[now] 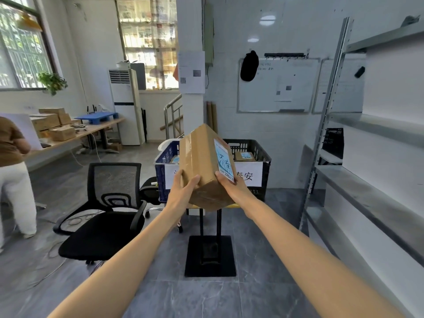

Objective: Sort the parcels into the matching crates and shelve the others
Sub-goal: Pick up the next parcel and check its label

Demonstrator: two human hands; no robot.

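I hold a taped brown cardboard parcel [202,166] tilted in front of me, its blue-and-white label with handwriting facing right. My left hand [183,191] grips its lower left side and my right hand [231,187] grips its lower right corner by the label. Behind the parcel stand two crates on a stand: a blue crate [166,157] on the left and a black crate [254,150] on the right, each with a white paper sign on its front. Small labelled parcels lie inside both crates. The blue crate's sign is mostly hidden by the parcel.
A grey metal shelf rack [367,180] runs along the right wall, with a black crate [333,141] on a far shelf. A black office chair [107,210] stands at the left. A person [11,171] stands at the far left by a table stacked with cardboard boxes [52,125].
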